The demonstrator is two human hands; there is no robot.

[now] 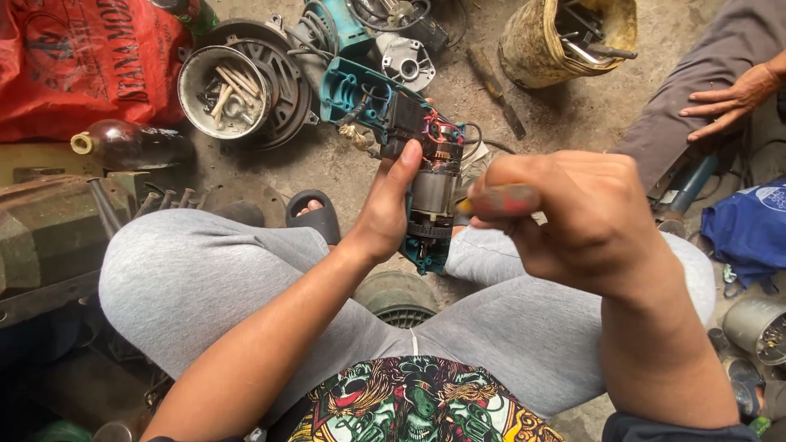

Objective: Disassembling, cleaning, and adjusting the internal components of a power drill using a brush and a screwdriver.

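A crumpled red plastic sack [78,61] fills the upper left; a worn yellow bucket [540,41] of tools stands top centre-right; a blue cloth bag [749,229] lies at right.

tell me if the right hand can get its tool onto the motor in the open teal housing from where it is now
Probably yes. The right hand holds a screwdriver tipped right beside the motor, which the left hand holds with the housing open and nothing between.

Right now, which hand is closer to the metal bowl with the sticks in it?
Left. The left hand holds the opened power tool, just right of the metal bowl. The right hand, gripping a screwdriver, is farther right.
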